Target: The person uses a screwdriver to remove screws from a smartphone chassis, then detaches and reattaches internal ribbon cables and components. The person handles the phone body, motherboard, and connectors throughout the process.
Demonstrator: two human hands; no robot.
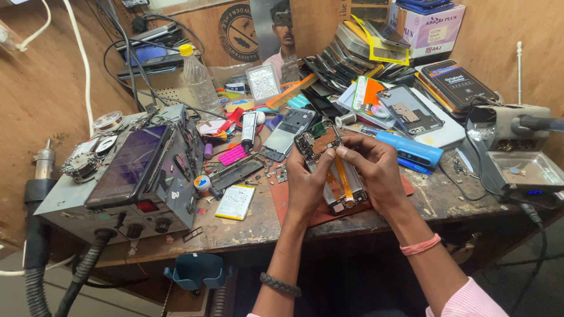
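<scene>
Worn wooden workbench point(247, 226), heavily cluttered. Left side: grey metal rework station box point(117, 202) with black knobs and a red switch on its front; a dark-screened phone point(126, 167) lies tilted across its top. Black corrugated hose point(35, 258) hangs at the box's left. Clear plastic bottle with yellow cap point(197, 79) stands behind, near black cables. Centre: white rectangular phone battery point(235, 201) lies flat near the bench's front edge; pink textured pad point(232, 154) beyond it. Reddish-brown work mat point(294, 202) lies right of the battery. Blue plastic handheld tool point(411, 149) rests further right. Far right: shallow steel tray point(526, 170). Back: stacked phone screens point(352, 50), white cardboard box point(432, 29).
</scene>
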